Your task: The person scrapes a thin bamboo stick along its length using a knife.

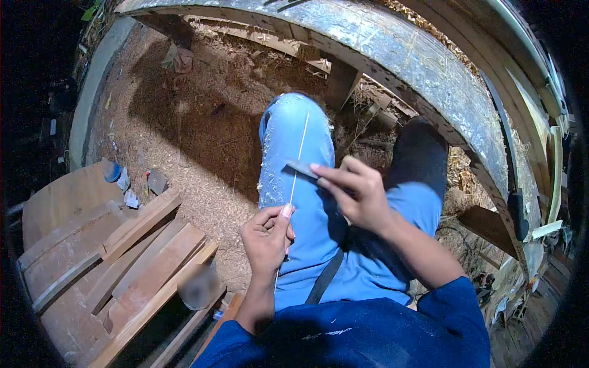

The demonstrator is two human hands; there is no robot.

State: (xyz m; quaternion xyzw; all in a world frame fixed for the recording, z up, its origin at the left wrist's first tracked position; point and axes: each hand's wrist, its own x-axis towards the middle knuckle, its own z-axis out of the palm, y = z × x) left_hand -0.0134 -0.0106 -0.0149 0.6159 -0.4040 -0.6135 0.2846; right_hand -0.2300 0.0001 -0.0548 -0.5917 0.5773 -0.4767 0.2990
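Note:
A thin, pale stick (303, 136) lies along my thigh in blue trousers (288, 126), running past the knee end. My left hand (269, 232) pinches it between thumb and fingers, and its lower end shows below that hand. In my right hand (359, 189) is a flat grey blade-like strip (300, 168), gripped between thumb and fingers. This strip crosses over the stick above my left hand; whether the two touch I cannot tell. Whitish shavings cling to the trousers around the knee.
A long curved bench (392, 43) arches across the front and right. On it lies a long dark blade with a black handle (518, 218). Several wooden boards (153, 264) and a blurred round container (198, 289) are at left. Shavings cover the ground (202, 208), near a blue cap (112, 172).

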